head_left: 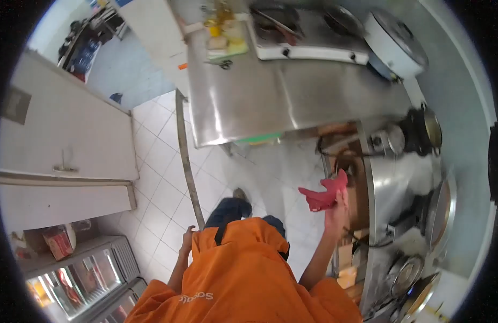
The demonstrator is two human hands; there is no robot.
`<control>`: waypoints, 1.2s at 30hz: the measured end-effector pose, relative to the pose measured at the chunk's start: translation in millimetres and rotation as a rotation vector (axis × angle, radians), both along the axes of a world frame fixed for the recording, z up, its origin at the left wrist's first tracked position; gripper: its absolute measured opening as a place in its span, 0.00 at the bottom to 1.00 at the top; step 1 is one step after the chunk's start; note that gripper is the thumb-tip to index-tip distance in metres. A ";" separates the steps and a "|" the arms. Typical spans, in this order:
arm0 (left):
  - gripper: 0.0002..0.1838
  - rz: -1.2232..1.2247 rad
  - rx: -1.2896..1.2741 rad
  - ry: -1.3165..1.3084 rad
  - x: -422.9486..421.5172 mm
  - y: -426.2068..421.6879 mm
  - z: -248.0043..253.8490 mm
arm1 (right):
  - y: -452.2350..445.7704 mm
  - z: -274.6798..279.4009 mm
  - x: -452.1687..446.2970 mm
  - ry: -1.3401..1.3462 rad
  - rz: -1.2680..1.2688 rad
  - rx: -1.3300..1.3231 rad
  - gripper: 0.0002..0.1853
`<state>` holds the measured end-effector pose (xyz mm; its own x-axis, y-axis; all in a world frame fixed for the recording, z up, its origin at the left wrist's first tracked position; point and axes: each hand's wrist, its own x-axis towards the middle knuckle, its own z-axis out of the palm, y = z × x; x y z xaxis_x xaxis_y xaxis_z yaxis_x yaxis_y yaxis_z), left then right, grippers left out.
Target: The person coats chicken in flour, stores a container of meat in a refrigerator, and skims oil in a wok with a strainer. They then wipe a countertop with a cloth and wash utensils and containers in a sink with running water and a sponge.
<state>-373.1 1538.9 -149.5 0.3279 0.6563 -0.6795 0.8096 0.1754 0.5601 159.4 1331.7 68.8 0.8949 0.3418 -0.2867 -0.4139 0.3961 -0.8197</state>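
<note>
My right hand (337, 216) is stretched forward on the right, its fingers closed on a crumpled pinkish-red cloth (324, 195). The cloth spreads out past the fingertips, over the floor beside the shelf unit. Low at my left side hangs my left hand (188, 239), with the thumb apart and nothing visible in it. Its other fingers show only in part. A long narrow strip (185, 142) runs across the tiles close to that hand; I cannot tell whether they touch.
Ahead stands a steel counter (238, 102) with a two-burner stove (313, 54), a white cooker (397, 46) and scissors (223, 64). Pots and pans line a steel shelf unit (383, 194) on the right. A white door (66, 129) and a glass-front fridge (76, 285) are on the left.
</note>
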 end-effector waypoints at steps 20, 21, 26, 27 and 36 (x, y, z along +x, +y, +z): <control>0.29 0.138 -0.294 0.355 -135.2 392.3 10.9 | 639.7 -136.6 -90.6 -1.073 0.293 -1.624 0.26; 0.29 0.284 -0.334 0.184 -145.8 410.0 20.2 | 662.2 -126.8 -89.7 -1.055 0.324 -1.646 0.23; 0.27 0.342 -0.180 0.075 -162.9 527.5 50.2 | 626.9 -154.4 -71.6 -1.322 0.537 -1.436 0.22; 0.27 0.394 -0.130 0.055 -165.4 567.9 38.0 | 595.7 -164.9 -73.5 -1.435 0.521 -1.510 0.26; 0.27 0.267 0.233 0.030 -130.0 972.9 -29.3 | 790.3 -210.1 -163.4 -0.686 0.475 -2.021 0.30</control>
